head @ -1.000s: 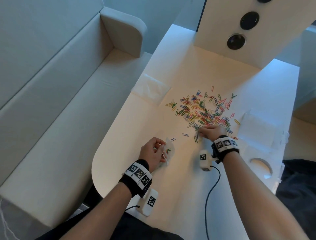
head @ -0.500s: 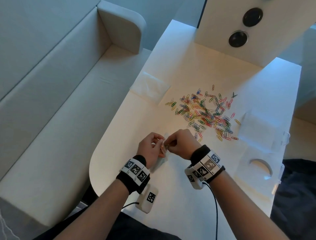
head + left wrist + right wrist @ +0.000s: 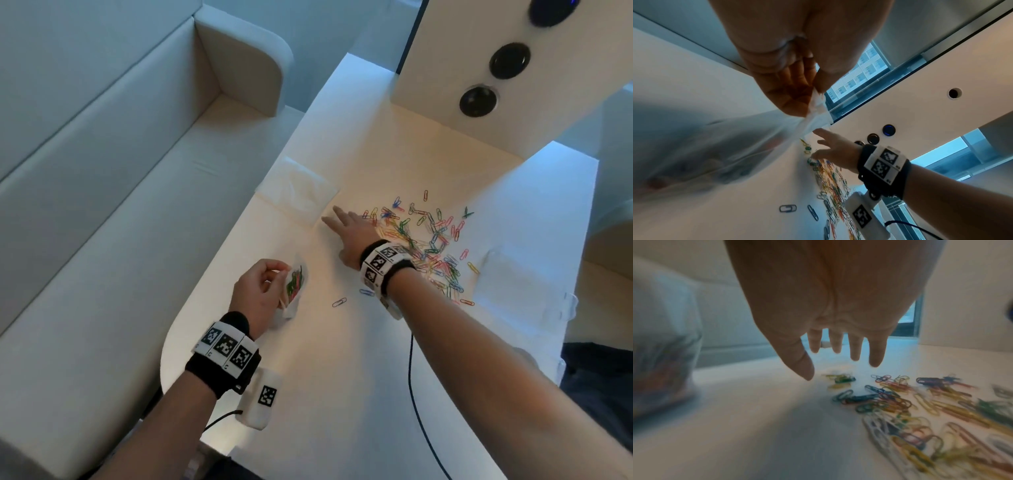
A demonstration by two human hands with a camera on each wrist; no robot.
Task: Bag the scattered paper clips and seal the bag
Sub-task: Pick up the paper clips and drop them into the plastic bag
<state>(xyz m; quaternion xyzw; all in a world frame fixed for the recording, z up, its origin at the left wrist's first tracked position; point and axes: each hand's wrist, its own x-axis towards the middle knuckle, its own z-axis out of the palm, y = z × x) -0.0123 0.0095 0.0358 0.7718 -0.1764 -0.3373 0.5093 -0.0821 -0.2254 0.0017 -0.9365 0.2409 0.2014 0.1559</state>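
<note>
Still filling: left hand [image 3: 262, 291] pinches the bag [image 3: 295, 286] w/ some clips in it, right hand [image 3: 349, 236] spread wide & empty over the clip pile [image 3: 424, 246] on the table [image 3: 342, 394], should grab more next.

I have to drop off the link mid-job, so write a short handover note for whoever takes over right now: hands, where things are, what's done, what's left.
Left hand: pinches the top edge of the small clear bag, near the table's front left edge.
Right hand: open, fingers spread, holding nothing, over the left edge of the pile.
Paper clips: most lie scattered mid-table; two strays lie between bag and pile.
Done: a small batch of clips is in the bag.
Left: gather the pile and strays into the bag, then seal it; it is not sealed.
</note>
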